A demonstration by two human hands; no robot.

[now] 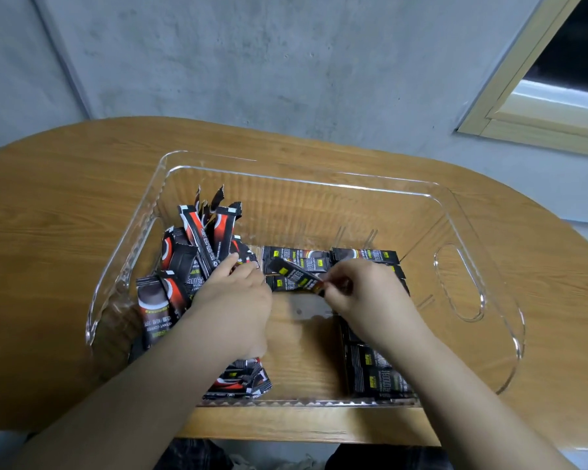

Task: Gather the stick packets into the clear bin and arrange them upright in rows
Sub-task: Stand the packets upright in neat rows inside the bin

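A clear plastic bin (pixel 323 184) stands on a wooden table. Black, red and white stick packets (pixel 197 239) stand upright and leaning along its left wall. My left hand (pixel 238 293) rests against this standing bunch, fingers reaching into it. My right hand (pixel 357 286) pinches the end of one black stick packet (pixel 296 274), held tilted above the bin floor. Several packets (pixel 364 256) lie flat near the far side, and several more packets (pixel 377 371) lie flat under my right forearm. A small pile of packets (pixel 241 381) lies under my left forearm.
The oval wooden table (pixel 65 205) stands against a grey concrete wall. A light wooden window frame (pixel 523 106) is at the upper right. The bin has a cut-out handle (pixel 459 283) in its right wall. Bare bin floor (pixel 302 344) shows between my forearms.
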